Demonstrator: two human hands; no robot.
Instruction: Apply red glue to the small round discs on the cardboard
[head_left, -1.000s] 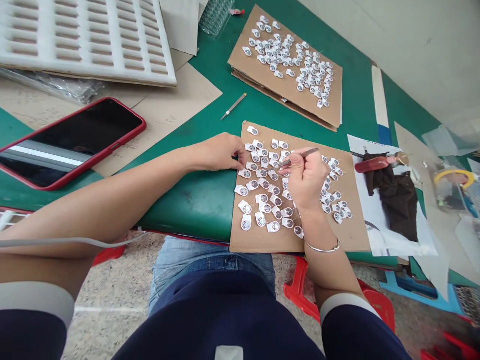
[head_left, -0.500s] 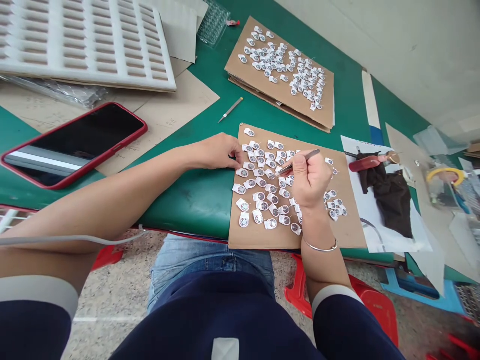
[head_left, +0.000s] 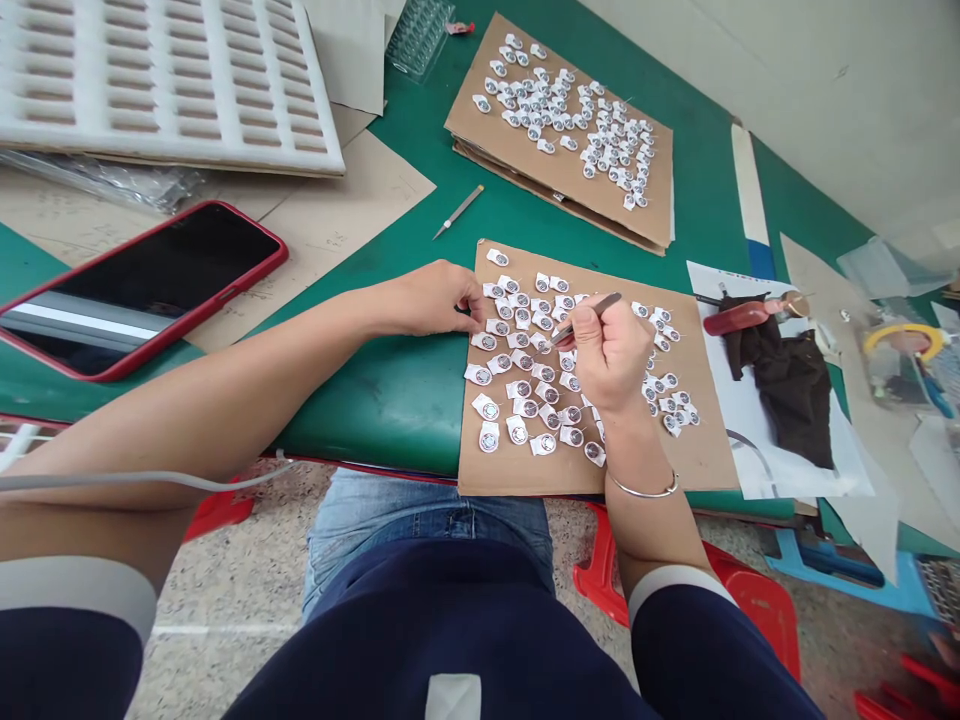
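Discs (head_left: pixel 489 440) on cardboard (head_left: pixel 525 476): the right hand (head_left: pixel 616 352) pinches tweezers (head_left: pixel 610 301), virtually unmoved, so work apparently stays local; the left hand's (head_left: pixel 441 298) grip is unclear.

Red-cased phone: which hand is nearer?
Left. The left hand is right of the phone, at the left edge of the near cardboard; the right hand, holding a metal tool over that cardboard, is farther right.

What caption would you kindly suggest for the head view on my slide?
Right hand holding a slim grey tool over small white-tabbed parts on a cardboard sheet, left hand at its edge.
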